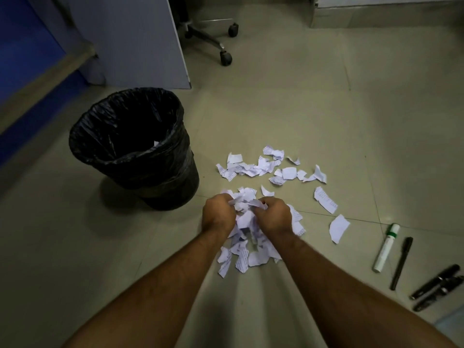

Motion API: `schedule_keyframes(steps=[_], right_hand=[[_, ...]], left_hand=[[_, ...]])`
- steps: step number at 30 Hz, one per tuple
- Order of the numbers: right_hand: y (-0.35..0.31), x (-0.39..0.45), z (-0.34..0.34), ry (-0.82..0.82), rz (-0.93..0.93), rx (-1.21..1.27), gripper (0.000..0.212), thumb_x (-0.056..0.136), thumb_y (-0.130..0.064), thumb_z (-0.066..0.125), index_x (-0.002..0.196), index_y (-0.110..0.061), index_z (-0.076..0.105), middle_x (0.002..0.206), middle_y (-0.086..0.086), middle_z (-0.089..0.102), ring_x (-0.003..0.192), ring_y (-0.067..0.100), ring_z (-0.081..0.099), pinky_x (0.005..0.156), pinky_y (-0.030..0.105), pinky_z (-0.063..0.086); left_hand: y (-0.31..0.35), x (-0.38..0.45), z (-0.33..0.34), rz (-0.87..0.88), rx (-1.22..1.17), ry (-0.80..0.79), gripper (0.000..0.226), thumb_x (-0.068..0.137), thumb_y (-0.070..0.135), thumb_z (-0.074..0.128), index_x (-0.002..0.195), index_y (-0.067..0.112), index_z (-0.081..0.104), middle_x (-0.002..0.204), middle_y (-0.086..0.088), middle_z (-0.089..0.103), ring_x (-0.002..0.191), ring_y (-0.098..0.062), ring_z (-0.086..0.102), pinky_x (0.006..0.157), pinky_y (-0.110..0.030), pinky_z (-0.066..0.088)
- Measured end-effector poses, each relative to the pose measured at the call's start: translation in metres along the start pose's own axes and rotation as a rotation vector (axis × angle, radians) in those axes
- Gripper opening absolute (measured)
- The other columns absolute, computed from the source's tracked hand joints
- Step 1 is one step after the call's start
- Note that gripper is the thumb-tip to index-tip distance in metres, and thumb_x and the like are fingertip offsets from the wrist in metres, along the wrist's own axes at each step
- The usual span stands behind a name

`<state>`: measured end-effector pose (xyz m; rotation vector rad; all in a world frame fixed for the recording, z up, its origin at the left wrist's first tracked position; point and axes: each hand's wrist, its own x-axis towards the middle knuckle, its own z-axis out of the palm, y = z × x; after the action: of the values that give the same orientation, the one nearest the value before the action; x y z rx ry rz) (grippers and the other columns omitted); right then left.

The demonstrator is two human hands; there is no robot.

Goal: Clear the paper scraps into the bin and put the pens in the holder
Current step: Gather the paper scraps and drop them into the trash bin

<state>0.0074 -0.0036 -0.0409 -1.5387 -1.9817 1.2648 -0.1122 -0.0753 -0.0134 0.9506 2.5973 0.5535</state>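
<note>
Torn white paper scraps [261, 168] lie scattered over the tiled floor in the middle of the view. My left hand [218, 213] and my right hand [273, 215] are closed together around a bunch of scraps [244, 217], with more loose scraps below them. A black bin [125, 149] lined with a black bag stands to the left, with a scrap or two inside. At the right lie a white marker with a green band [385, 248], a thin black pen [401, 263] and two thick black pens [438, 288]. No pen holder is in view.
A grey desk panel [140, 41] rises behind the bin. Office chair legs with castors [221, 43] stand at the top centre. A blue wall with a skirting strip [37, 79] runs along the left.
</note>
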Motion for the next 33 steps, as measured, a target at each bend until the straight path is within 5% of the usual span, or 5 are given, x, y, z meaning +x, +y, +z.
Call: schedule_keyframes(steps=[7,15,20,27,33], right_hand=[[-0.102,0.003,-0.030,-0.022,-0.088,0.261,0.015,0.076,-0.035,0.072,0.072,-0.021,0.070,0.070,-0.001,0.072,0.074,0.026,0.071,0.072,0.048,0.061],[-0.253,-0.006,-0.033,0.035,-0.265,0.423,0.019,0.075,-0.039,0.074,0.077,-0.020,0.073,0.068,-0.002,0.071,0.072,0.030,0.069,0.068,0.049,0.060],[-0.303,-0.026,-0.002,0.001,-0.390,0.250,0.012,0.086,-0.033,0.069,0.079,-0.023,0.069,0.067,-0.010,0.064,0.062,0.006,0.058,0.053,0.020,0.043],[-0.307,-0.031,0.042,0.011,-0.446,-0.210,0.018,0.089,-0.040,0.059,0.094,-0.025,0.069,0.081,-0.003,0.065,0.081,0.025,0.065,0.062,0.026,0.038],[-0.309,-0.024,0.048,-0.016,-0.492,-0.299,0.038,0.082,-0.029,0.071,0.119,-0.020,0.065,0.108,0.003,0.072,0.100,0.026,0.067,0.076,0.029,0.048]], left_hand=[[0.027,0.005,-0.082,-0.095,-0.346,0.129,0.018,0.087,0.016,0.060,0.075,0.006,0.070,0.080,-0.016,0.072,0.080,-0.034,0.068,0.066,-0.031,0.050],[0.048,0.022,-0.233,0.067,-0.396,0.438,0.020,0.087,0.021,0.061,0.074,0.009,0.072,0.070,-0.008,0.070,0.067,-0.024,0.064,0.063,-0.030,0.052],[0.008,0.036,-0.260,0.005,-0.410,0.476,0.037,0.096,0.030,0.055,0.062,0.016,0.058,0.060,0.001,0.059,0.059,-0.017,0.057,0.047,-0.022,0.037],[-0.036,0.044,-0.259,-0.018,-0.248,0.359,0.017,0.092,0.032,0.057,0.084,0.018,0.063,0.086,-0.004,0.069,0.078,-0.026,0.065,0.066,-0.037,0.056],[-0.043,0.054,-0.262,-0.045,-0.133,0.292,0.023,0.085,0.014,0.065,0.107,0.020,0.068,0.105,-0.001,0.070,0.094,-0.022,0.065,0.072,-0.029,0.051]])
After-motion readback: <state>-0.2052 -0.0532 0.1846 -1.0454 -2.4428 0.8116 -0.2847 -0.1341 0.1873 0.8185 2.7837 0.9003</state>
